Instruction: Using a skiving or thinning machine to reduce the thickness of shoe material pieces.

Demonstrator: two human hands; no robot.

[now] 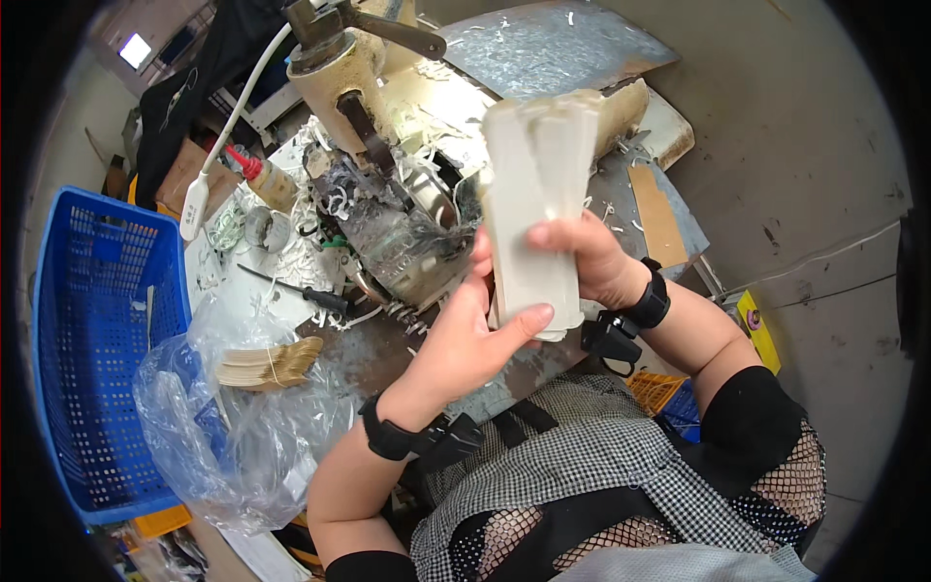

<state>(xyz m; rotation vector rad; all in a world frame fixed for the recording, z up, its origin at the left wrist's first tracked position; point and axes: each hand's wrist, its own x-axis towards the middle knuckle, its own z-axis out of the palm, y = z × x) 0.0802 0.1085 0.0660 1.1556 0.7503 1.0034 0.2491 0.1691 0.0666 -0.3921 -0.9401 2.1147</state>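
You look to be partway through gathering and evening up a stack of white strips (529,184): the pieces are brought together in one handful, but the far end, toward twelve o'clock, splays into a loose fan, and the near end, toward six, sits slightly stepped. I see no band around them, so squaring the ends seems left to do. At eight o'clock from the stack, a bundle of tan strips (240,370) is banded and lies on a clear plastic bag (291,475); whether it belongs to the same work I cannot tell. Your left hand (456,341), at seven o'clock, is closed around the lower left edge, thumb pressed flat across the front near the bottom, fingertips showing beside the left edge. Your right hand (599,262), at four o'clock, grips the right edge, its thumb laid on the front face at mid-length and its fingers mostly hidden behind. Both hands are parted only by the thickness of the stack, which you hold up in front of you, above the bench (378,351). A machine (407,267) littered with white shavings (281,247) stands at nine o'clock.
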